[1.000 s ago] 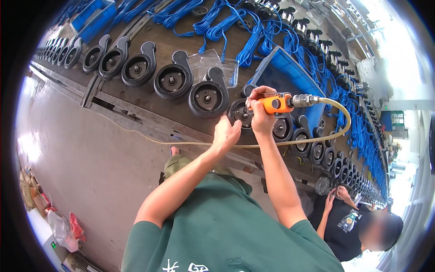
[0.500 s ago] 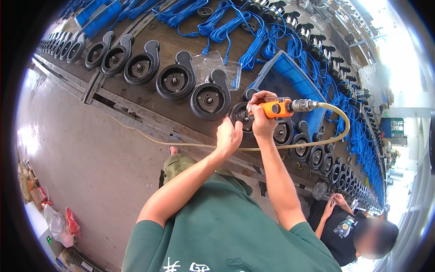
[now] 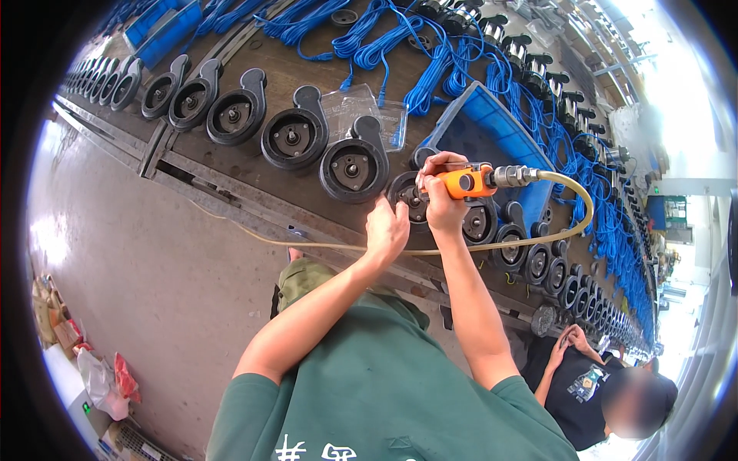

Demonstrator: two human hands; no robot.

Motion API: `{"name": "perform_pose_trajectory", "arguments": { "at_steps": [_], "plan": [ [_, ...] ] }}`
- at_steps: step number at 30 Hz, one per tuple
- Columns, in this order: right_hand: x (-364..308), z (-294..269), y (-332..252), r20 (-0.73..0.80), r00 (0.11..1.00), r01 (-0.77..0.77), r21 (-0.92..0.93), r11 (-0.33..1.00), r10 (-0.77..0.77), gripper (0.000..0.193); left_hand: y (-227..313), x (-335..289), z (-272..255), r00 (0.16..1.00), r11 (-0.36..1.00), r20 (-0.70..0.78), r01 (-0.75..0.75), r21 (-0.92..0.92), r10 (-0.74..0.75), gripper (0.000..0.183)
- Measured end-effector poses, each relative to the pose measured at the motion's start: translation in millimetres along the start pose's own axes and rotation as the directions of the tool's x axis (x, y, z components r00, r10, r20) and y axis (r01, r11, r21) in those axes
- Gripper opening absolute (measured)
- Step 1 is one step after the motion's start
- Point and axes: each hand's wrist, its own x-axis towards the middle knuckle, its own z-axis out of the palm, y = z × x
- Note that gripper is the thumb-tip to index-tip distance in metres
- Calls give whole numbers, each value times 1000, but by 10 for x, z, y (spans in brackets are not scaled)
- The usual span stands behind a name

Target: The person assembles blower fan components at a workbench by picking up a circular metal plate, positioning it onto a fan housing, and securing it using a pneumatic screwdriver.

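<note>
Right hand (image 3: pixel 443 203) grips an orange tool (image 3: pixel 469 183) over a black housing (image 3: pixel 404 194), left hand (image 3: pixel 387 230) beside it, its grip unclear

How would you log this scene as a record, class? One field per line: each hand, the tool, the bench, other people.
Left hand: at the near-left edge of a round black housing; exact grip unclear
Right hand: holding an orange tool over that housing
Hose: tan, joined to the tool by a metal fitting
Bench: row of similar housings, blue cables, blue bin
Others: one person in a dark top, lower right
</note>
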Motion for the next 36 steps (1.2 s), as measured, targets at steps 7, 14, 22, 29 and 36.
{"name": "perform_pose_trajectory", "arguments": {
  "at_steps": [7, 14, 22, 29, 36],
  "plan": [
    [-4, 23, 122, 40, 999, -12, -2, 1000, 12, 24, -52, 31, 35, 1000, 1000, 7, -5, -11, 5, 55],
    [29, 64, 75, 49, 997, -52, -2, 999, 53, 24, -30, 41, 3, 998, 999, 49, 32, -31, -31, 54],
    [-10, 98, 143, 70, 998, 3, -12, 1000, -2, 19, 38, -6, -45, 996, 998, 75, 60, -35, -57, 62],
    [31, 147, 92, -9, 1000, -2, -27, 1000, 2, 21, 57, 1, -43, 993, 996, 91, 84, -35, -80, 66],
    [124, -163, -225, -103, 991, 79, -110, 991, -90, 27, 22, 4, 22, 1000, 999, 0, 25, 20, -25, 54]
  ]
}}
